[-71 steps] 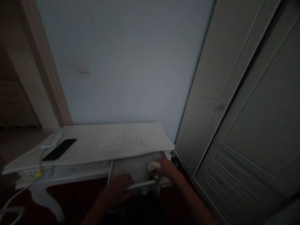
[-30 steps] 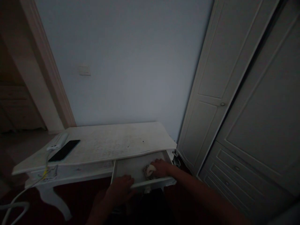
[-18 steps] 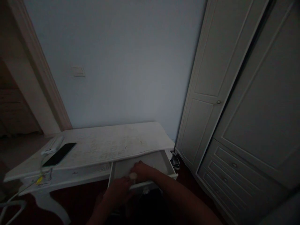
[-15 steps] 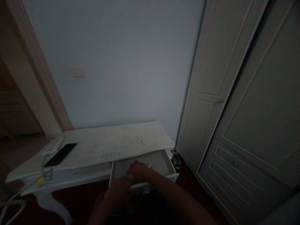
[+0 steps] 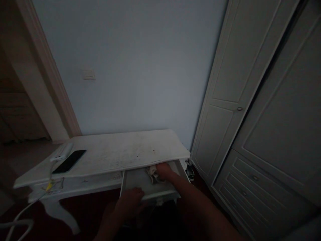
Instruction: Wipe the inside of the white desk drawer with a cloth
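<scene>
A white desk point(image 5: 112, 152) stands against the wall with its right-hand drawer point(image 5: 136, 180) pulled out. My left hand point(image 5: 129, 204) is closed over the drawer's front edge. My right hand point(image 5: 164, 171) reaches into the back of the drawer, under the desk top, with its fingers closed on a crumpled pale cloth point(image 5: 151, 172). The room is dim and the cloth's details are hard to make out.
A black phone point(image 5: 69, 161) and a white power strip point(image 5: 61, 152) lie on the desk's left end, with a white cable point(image 5: 15, 224) hanging to the floor. A tall white wardrobe point(image 5: 263, 117) stands close on the right. A doorway is at the left.
My right hand has moved with the pale cloth from the drawer's front left to the back, under the desk top. My left hand has stayed on the drawer front.
</scene>
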Demonstrator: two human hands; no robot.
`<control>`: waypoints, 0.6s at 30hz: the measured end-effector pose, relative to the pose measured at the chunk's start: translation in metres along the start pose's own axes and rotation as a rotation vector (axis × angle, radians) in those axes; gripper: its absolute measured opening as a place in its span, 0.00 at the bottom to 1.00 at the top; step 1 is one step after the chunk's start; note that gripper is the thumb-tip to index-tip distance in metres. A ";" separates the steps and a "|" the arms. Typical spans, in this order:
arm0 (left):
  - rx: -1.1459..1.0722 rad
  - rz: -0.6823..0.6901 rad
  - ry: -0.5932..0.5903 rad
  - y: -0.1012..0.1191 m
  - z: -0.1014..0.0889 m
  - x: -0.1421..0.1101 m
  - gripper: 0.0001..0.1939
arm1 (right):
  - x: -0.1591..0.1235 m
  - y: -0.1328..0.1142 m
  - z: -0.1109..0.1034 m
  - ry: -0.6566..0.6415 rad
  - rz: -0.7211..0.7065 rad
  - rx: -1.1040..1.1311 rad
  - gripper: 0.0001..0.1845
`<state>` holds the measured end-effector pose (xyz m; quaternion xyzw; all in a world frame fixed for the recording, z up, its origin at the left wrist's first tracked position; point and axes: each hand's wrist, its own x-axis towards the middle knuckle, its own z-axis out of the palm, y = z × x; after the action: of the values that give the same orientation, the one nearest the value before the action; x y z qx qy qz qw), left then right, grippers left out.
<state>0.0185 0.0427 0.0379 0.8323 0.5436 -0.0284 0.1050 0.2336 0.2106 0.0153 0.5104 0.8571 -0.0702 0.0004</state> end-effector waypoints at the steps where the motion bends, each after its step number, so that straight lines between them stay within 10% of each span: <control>1: -0.001 0.005 0.003 0.000 0.000 0.000 0.19 | -0.001 0.009 -0.002 -0.001 0.042 -0.005 0.20; 9: -0.007 0.019 0.007 0.004 -0.005 0.002 0.17 | -0.007 0.039 -0.013 0.081 0.228 0.001 0.18; 18: 0.022 0.123 0.073 -0.002 0.006 0.004 0.14 | 0.041 -0.078 -0.004 0.058 -0.178 0.165 0.24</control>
<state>0.0187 0.0462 0.0311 0.8657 0.4945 0.0025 0.0774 0.1458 0.2104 0.0254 0.4326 0.8898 -0.1256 -0.0727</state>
